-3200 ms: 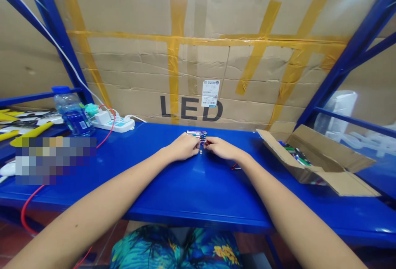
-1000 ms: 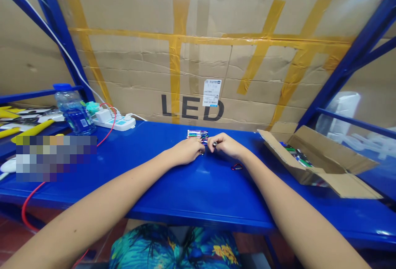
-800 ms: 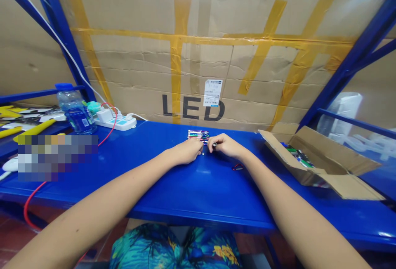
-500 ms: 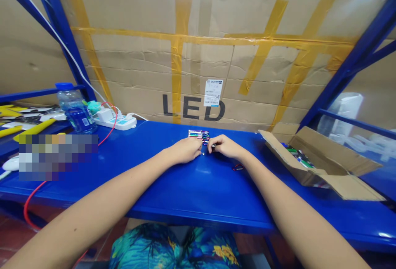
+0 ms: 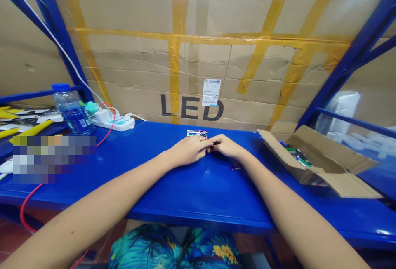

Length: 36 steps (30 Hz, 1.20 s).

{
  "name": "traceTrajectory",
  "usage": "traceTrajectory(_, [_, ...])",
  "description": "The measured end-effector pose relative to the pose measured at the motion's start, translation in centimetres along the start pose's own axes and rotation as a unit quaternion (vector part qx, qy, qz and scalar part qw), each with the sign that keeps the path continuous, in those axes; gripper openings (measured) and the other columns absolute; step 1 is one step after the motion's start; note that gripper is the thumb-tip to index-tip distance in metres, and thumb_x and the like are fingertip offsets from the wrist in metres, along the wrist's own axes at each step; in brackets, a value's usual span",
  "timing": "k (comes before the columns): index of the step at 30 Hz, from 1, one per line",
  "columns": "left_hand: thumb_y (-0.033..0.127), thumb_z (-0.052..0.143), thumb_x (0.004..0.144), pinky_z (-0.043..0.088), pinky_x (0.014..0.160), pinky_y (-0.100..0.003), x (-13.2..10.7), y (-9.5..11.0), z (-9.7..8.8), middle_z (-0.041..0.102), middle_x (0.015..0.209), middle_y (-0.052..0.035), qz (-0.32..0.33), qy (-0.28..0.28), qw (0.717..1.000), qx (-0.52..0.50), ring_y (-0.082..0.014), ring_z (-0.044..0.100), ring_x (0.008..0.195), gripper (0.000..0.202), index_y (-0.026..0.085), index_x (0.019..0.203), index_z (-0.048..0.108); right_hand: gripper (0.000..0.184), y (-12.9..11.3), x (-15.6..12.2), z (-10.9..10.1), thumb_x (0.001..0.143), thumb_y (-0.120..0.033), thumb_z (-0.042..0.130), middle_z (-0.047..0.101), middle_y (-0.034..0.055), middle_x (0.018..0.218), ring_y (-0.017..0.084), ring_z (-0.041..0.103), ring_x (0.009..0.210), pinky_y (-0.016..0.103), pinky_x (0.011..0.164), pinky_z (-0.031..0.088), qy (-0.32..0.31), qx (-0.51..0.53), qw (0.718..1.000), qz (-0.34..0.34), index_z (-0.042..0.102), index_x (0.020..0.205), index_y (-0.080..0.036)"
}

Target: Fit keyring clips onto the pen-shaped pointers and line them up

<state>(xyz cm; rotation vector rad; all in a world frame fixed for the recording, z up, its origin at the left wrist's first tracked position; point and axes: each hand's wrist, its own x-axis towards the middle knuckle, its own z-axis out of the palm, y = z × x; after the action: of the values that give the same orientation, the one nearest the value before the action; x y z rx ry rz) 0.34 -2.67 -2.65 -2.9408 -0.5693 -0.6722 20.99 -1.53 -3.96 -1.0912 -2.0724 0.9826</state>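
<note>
My left hand (image 5: pixel 192 150) reaches across to my right, its thumb and fingers closed together at the tip; whatever they pinch is too small to make out. My right hand (image 5: pixel 227 146) curls around a small metal tube, now almost fully hidden by the fingers. Both hands meet just above the blue table. Behind them lies a row of several slim, shiny coloured tubes (image 5: pixel 194 133) with clips at their right ends, partly covered by my left hand. A small red carabiner clip (image 5: pixel 236 166) rests beside my right wrist.
An opened cardboard box (image 5: pixel 332 180) with several coloured tubes (image 5: pixel 297 155) inside stands at right. At left are a water bottle (image 5: pixel 74 114), a white power strip (image 5: pixel 122 124), a red cable (image 5: pixel 108 130) and yellow-handled tools (image 5: pixel 31 130). A large cardboard sheet (image 5: pixel 139 71) backs the table.
My left hand has moved right to meet my right hand. The small silver disc that lay between them is out of sight. The tube's round end in my right hand is now covered.
</note>
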Motion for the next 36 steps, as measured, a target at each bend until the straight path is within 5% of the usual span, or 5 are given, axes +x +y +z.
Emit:
traceTrajectory(9, [0.015,0.044,0.089,0.048,0.08,-0.032,0.2,0.9,-0.1,0.068,0.096,-0.0063,-0.047,-0.038,0.998,-0.024,-0.0196,0.063,0.089,0.028,0.019,0.114,0.056,0.024,-0.1,0.1,0.5,0.053,-0.011,0.042,0.062,-0.0006,0.063,0.014,0.051,0.064,0.026,0.066,0.039,-0.012,0.0,1.0,-0.004,0.064,0.061,-0.015])
traceTrajectory(18, [0.018,0.045,0.095,0.047,0.086,-0.032,0.4,0.3,-0.3,0.065,0.099,-0.0068,-0.057,0.105,0.99,-0.074,-0.0183,0.06,0.096,0.013,0.017,0.1,0.056,0.021,-0.7,-0.1,0.5,0.053,-0.01,0.044,0.062,-0.0004,0.063,0.014,0.053,0.065,0.026,0.067,0.039,0.001,0.008,1.0,0.015,0.063,0.06,-0.016])
traceTrajectory(30, [0.016,0.046,0.093,0.046,0.077,-0.03,0.7,0.4,0.4,0.06,0.086,-0.0048,-0.065,0.108,0.989,-0.073,-0.016,0.057,0.083,0.017,0.016,0.085,0.06,0.016,-1.7,-0.2,1.5,0.056,-0.01,0.049,0.065,0.0002,0.064,0.015,0.058,0.066,0.028,0.07,0.045,0.01,0.111,0.994,0.019,0.064,0.061,-0.016])
traceTrajectory(36, [0.016,0.048,0.091,0.047,0.081,-0.031,0.5,0.3,0.2,0.063,0.092,-0.005,-0.065,0.117,0.989,-0.069,-0.0169,0.059,0.089,0.015,0.019,0.094,0.063,0.019,-1.9,-0.4,1.3,0.055,-0.009,0.049,0.066,0.0014,0.066,0.016,0.058,0.069,0.029,0.073,0.045,0.019,0.12,0.993,0.016,0.065,0.063,-0.016])
